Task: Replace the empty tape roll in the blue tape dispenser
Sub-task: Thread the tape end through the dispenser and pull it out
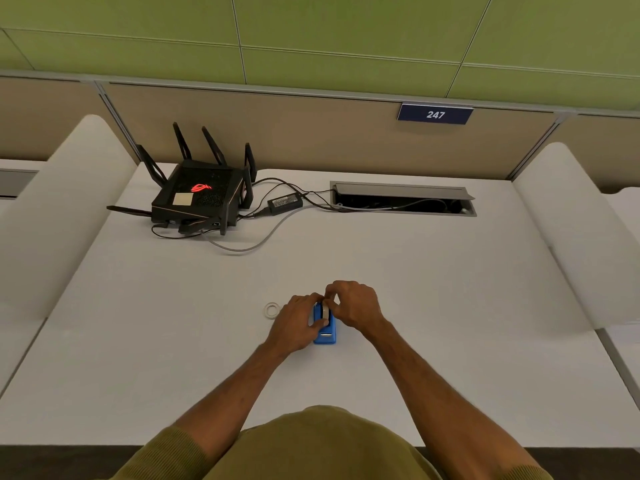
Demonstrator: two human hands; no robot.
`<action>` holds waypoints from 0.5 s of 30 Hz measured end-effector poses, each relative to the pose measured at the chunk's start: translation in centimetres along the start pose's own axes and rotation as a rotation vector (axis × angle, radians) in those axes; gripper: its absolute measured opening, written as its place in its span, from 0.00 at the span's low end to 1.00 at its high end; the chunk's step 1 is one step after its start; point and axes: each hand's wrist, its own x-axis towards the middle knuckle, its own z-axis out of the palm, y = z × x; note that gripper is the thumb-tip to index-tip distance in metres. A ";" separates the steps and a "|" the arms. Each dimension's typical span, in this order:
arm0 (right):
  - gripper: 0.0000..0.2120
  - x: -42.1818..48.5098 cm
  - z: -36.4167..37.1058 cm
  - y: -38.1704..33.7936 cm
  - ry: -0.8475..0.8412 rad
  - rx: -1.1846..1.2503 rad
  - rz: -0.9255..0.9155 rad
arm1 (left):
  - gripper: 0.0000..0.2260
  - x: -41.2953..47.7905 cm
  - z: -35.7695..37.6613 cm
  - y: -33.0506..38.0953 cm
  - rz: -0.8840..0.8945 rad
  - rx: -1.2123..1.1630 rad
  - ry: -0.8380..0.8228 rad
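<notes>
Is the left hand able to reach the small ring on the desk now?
Probably yes. The ring lies on bare desk just beside the left hand, nothing between them. But that hand rests on the dispenser and would have to let go first.

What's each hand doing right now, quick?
Left hand: closed on the side of the blue tape dispenser, steadying it on the desk.
Right hand: fingers pinched on the tape roll sitting in the dispenser.

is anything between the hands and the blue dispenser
Nothing visible. Both hands are already on the dispenser: the left hand holds its side, the right hand pinches at the roll on top. A small ring lies apart, to the left.
</notes>
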 end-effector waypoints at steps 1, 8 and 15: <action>0.10 0.0 0.0 -0.1 -0.003 0.004 0.004 | 0.23 0.0 0.0 0.0 0.003 0.000 0.002; 0.06 -0.1 0.0 -0.6 -0.064 0.029 0.015 | 0.21 0.0 -0.1 -0.3 0.039 -0.022 0.023; 0.10 -0.6 0.6 0.5 -0.125 0.119 -0.081 | 0.21 0.0 -0.1 -0.7 0.052 -0.037 0.032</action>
